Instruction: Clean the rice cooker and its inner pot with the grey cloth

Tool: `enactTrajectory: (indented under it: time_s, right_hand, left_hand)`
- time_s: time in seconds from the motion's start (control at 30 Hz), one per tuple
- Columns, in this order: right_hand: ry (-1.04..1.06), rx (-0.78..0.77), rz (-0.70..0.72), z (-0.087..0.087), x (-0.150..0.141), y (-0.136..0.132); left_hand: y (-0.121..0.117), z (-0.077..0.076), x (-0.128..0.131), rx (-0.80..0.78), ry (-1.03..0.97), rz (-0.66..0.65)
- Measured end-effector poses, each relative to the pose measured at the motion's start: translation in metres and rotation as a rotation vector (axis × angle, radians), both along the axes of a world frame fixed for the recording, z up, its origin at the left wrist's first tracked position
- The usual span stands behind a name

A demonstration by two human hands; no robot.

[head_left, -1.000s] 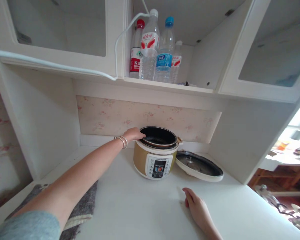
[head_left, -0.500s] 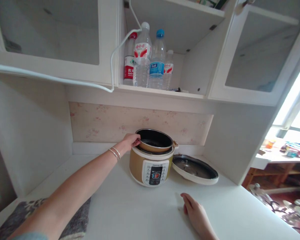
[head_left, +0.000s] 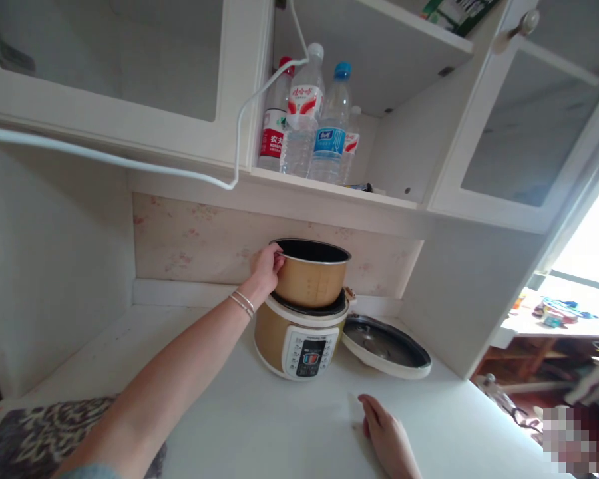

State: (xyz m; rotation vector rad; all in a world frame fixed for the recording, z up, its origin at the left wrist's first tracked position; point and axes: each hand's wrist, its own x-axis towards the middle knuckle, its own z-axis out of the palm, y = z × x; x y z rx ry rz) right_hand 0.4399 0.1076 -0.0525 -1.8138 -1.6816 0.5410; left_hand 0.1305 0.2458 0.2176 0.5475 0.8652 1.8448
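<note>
My left hand (head_left: 266, 267) grips the left rim of a gold inner pot (head_left: 312, 274) with a dark lining. The pot is raised most of the way out of the gold and white cooker (head_left: 299, 336), which stands on the white counter (head_left: 259, 426). Bracelets circle my left wrist. My right hand (head_left: 387, 436) lies flat on the counter in front of the cooker, fingers stretched out, holding nothing. The cooker's lid (head_left: 387, 344) rests upside down to the right of the cooker.
Several water bottles (head_left: 312, 123) stand on the open shelf above. A white cable (head_left: 130, 163) hangs across the cabinet front. A grey patterned cloth (head_left: 24, 442) lies at the counter's left front. Glass-fronted cabinet doors flank the shelf. A cluttered table shows at the far right.
My left hand went from resting on the pot's rim to gripping it and has lifted the inner pot up out of the cooker. My right hand stayed flat on the counter.
</note>
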Motion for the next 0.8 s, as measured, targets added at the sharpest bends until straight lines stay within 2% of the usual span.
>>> enactTrajectory:
  time_s: [0.1, 0.27, 0.37, 0.43, 0.47, 0.63, 0.7, 0.8]
  right_hand:
    - [-0.04, 0.003, -0.006, -0.001, 0.001, 0.001]
    - [-0.172, 0.01, -0.007, -0.002, 0.005, 0.002]
    - [-0.181, -0.008, -0.049, 0.006, -0.022, -0.001]
    - [-0.121, 0.041, 0.026, 0.019, -0.064, -0.01]
    - [-0.078, 0.094, 0.13, 0.028, -0.092, -0.017]
    - [0.011, 0.285, 0.873, 0.075, -0.263, -0.073]
    - [-0.015, 0.385, 1.067, 0.082, -0.324, -0.091]
    - [-0.096, 0.461, 1.171, 0.075, -0.391, -0.101]
  left_hand:
    - [-0.012, 0.019, -0.02, 0.046, -0.091, 0.067]
    - [-0.047, 0.039, -0.075, 0.15, -0.132, 0.153]
    - [-0.072, 0.042, -0.108, 0.201, -0.116, 0.204]
    - [-0.086, 0.04, -0.128, 0.196, -0.09, 0.254]
    - [-0.092, 0.038, -0.137, 0.188, -0.078, 0.283]
    - [-0.113, 0.015, -0.173, 0.158, 0.005, 0.368]
    - [-0.118, 0.002, -0.184, 0.132, 0.044, 0.397]
    - [-0.123, -0.019, -0.199, 0.082, 0.096, 0.427]
